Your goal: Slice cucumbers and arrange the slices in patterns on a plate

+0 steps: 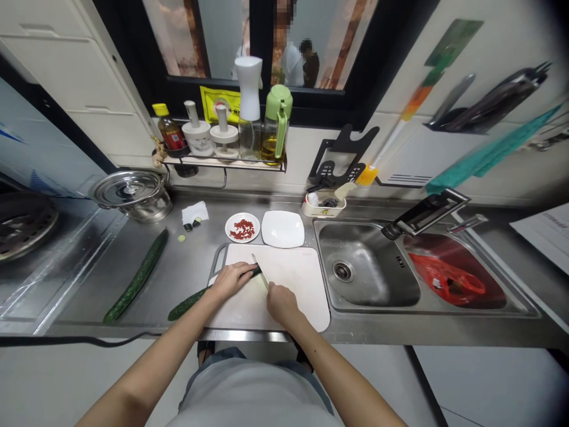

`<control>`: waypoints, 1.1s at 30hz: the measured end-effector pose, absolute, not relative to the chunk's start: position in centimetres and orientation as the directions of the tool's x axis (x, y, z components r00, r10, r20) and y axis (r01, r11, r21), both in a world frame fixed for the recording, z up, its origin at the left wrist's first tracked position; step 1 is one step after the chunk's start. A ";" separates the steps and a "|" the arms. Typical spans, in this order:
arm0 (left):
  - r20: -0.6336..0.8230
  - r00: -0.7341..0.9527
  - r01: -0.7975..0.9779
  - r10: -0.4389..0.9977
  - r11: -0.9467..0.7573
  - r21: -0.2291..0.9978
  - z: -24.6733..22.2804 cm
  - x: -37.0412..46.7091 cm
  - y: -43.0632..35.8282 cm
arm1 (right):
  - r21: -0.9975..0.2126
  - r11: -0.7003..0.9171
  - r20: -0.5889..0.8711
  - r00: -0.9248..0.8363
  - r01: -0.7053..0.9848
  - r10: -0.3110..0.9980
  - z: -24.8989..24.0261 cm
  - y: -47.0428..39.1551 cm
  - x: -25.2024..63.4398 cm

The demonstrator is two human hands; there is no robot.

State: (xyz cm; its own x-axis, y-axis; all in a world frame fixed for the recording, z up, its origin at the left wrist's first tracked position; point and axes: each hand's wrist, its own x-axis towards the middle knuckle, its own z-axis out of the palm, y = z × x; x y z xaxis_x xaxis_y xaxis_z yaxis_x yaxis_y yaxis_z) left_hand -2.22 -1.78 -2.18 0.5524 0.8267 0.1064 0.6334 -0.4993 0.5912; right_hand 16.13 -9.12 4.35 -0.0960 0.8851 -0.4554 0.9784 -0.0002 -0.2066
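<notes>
On the white cutting board [306,276], the left hand [232,280] is holding down a cucumber [190,303]. Its fingers are lying close together over it; the dark tip is showing just past the fingertips, and the other end is reaching beyond the board's left edge. The right hand [282,302] is closing its fingers around the handle of a knife [262,273], whose blade is standing right beside this tip. Left of the board, another cucumber [138,277] is lying well apart.
</notes>
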 end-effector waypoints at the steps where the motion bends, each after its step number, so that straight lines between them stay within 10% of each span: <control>1: 0.107 0.550 0.636 0.828 -0.498 0.590 -2.1 -2.2 -1.8 | -0.202 -0.004 -0.463 -0.092 0.979 0.881 4.4 -9.4 16.2; 33: 0.099 0.535 0.643 0.839 -0.480 0.597 -1.8 -2.2 -1.8 | -0.211 -0.008 -0.455 -0.091 0.978 0.886 3.9 -9.2 15.9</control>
State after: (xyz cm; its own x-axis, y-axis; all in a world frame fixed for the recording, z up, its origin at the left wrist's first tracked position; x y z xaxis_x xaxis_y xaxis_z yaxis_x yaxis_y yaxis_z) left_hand -2.20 -1.79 -1.85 0.5345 0.8393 0.0991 0.6427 -0.4798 0.5972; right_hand 15.90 -9.20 3.92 -0.0905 0.8859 -0.4550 0.9775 -0.0083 -0.2107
